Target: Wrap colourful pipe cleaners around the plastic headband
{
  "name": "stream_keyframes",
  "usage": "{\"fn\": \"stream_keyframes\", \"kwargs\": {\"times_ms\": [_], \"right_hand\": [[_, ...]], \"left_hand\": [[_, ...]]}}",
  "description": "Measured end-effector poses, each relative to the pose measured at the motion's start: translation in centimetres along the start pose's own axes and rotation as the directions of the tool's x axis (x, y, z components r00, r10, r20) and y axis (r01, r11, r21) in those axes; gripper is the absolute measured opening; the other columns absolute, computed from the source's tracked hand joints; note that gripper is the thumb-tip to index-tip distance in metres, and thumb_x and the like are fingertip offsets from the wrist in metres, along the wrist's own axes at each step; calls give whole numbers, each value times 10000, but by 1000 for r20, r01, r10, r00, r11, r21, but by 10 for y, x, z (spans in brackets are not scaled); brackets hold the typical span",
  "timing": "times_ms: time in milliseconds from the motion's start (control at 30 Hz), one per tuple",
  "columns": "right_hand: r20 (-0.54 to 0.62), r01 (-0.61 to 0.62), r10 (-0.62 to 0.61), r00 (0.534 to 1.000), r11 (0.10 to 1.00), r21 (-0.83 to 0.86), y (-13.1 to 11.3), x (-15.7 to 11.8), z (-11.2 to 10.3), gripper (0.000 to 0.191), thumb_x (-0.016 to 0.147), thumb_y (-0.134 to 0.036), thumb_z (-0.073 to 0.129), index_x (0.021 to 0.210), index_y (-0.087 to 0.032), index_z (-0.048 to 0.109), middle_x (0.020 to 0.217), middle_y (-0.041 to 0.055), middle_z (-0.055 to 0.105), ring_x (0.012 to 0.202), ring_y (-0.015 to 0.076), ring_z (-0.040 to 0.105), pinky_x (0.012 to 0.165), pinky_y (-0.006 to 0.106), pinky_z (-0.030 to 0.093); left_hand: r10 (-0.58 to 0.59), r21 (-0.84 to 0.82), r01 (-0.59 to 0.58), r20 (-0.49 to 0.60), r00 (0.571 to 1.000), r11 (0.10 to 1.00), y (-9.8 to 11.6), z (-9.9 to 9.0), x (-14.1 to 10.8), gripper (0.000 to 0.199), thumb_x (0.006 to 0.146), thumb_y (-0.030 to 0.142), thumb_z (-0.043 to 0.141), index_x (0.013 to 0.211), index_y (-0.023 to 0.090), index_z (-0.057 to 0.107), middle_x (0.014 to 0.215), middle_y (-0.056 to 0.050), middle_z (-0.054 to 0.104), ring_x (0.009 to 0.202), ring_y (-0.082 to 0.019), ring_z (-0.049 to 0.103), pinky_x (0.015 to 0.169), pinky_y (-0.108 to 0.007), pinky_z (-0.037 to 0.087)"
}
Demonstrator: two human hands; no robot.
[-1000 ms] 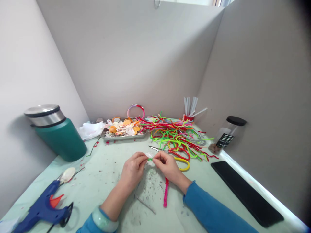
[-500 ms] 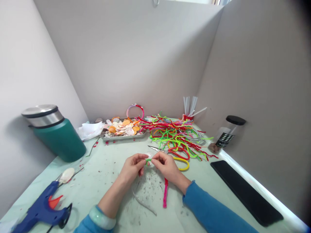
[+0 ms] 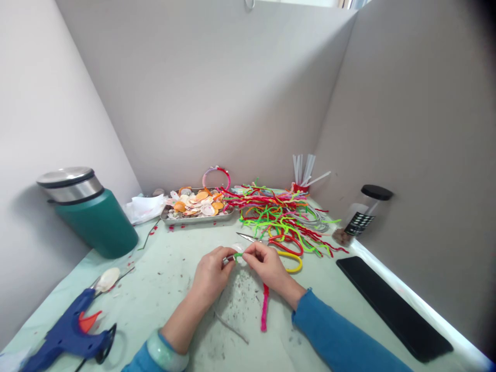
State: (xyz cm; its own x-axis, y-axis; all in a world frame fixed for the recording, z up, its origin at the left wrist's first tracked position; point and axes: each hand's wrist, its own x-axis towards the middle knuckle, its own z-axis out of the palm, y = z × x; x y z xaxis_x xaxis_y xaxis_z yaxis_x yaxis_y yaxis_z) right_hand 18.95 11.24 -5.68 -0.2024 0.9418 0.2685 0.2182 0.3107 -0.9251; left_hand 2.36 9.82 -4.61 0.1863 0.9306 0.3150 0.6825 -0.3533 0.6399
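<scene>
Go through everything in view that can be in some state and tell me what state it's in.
Left hand: closed, pinching the green strip.
Right hand: closed, pinching it too.
Green strip: held between both hands.
Glue gun: lying on its side.
Scissors: lying down; blade opening unclear.
Green bottle: capped.
Jar: capped, partly filled.
Tray: heaped with discs.
Red cup: holding white sticks.
</scene>
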Motion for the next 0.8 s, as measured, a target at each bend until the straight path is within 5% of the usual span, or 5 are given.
{"fn": "stream_keyframes", "kwargs": {"times_ms": [200, 433, 600, 800], "right_hand": [[2, 5, -5, 1000, 1000, 14, 0, 0, 0, 110, 764, -239, 562, 694, -154, 557, 572, -39, 480, 524, 95, 414, 489, 213, 321], [3, 5, -5, 1000, 1000, 14, 0, -2, -1, 115, 767, -243, 564, 697, -152, 561, 568, -40, 479, 523, 94, 413, 488, 211, 320], [12, 5, -5, 1000, 1000, -2, 1, -1, -1, 121, 772, -253, 564, 704, -153, 566, 568, -42, 472, 519, 92, 403, 484, 209, 313], [33, 5, -5, 999, 1000, 6, -1, -3, 0, 131, 776, -272, 567, 712, -159, 571, 572, -41, 477, 518, 93, 404, 481, 210, 313]], "left_hand": [[62, 82, -61, -9, 998, 995, 1, -2, -3, 180, 777, 168, 539, 908, 212, 655, 800, -17, 637, 717, -143, 575, 664, -232, 406], [32, -4, -32, -24, 999, 999, 4, -3, -1, 195, 822, 250, 503, 857, 204, 690, 784, -32, 660, 697, -141, 575, 659, -230, 403], [-110, -156, 109, 6, 994, 982, 3, -2, 2, 214, 787, 295, 521, 766, 169, 693, 692, -23, 655, 621, -132, 545, 582, -219, 382], [-291, -365, 334, 169, 942, 869, 5, -3, 4, 304, 726, 415, 550, 613, 141, 614, 407, 53, 419, 392, -81, 349, 420, -207, 261]]}}
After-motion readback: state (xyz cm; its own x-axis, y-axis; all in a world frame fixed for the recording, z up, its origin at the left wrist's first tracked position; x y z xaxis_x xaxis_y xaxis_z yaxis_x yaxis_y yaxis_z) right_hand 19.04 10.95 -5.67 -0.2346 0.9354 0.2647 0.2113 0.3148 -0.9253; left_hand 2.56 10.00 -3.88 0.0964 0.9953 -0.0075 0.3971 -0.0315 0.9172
